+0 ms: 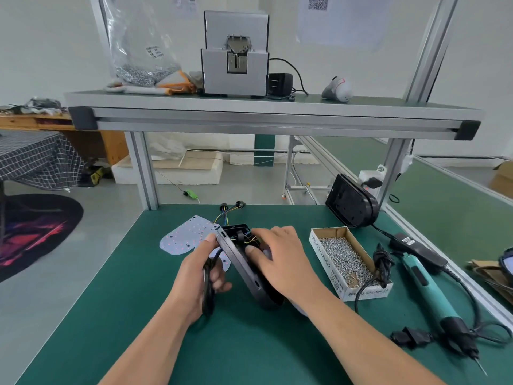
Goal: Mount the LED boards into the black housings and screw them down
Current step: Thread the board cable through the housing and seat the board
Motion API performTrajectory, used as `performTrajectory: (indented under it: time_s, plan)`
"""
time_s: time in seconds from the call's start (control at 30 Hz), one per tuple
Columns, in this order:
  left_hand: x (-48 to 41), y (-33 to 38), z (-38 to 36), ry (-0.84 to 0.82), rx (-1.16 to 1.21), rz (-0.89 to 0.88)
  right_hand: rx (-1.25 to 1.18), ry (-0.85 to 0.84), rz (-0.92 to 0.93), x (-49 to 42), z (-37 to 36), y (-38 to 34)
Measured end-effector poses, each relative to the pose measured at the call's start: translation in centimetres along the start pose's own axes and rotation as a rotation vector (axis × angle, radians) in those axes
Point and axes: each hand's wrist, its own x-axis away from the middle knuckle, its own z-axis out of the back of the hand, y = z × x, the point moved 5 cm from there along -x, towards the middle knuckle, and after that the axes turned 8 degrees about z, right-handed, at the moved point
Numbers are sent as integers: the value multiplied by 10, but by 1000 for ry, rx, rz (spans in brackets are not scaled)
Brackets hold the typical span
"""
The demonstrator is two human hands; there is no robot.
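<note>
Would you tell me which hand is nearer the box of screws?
Right. The right hand lies on the black housing beside the box; the left hand is beyond the housing.

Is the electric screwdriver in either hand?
No: the screwdriver lies on the mat; the left hand grips a black loop, the right hand rests on the black housing.
</note>
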Motion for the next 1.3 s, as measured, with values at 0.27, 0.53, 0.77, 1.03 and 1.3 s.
performTrajectory:
  time_s: [0.27,0.53,0.77,1.03,1.3]
  plan:
    - [6,2,0,-78,-3,-47,-46,178,51,-11,-14,-13]
    - [11,8,-4,-107,-61,-109,26,247,269,-6,-5,-29]
    - [12,6,-8,-134,-91,-102,-178,171,182,-10,-11,-26]
    - [11,6,-3,-96,-90,-100,-230,108,186,-16,-12,-31]
    - [13,4,-4,-77,-94,-74,63,-12,222,-21,-6,-42]
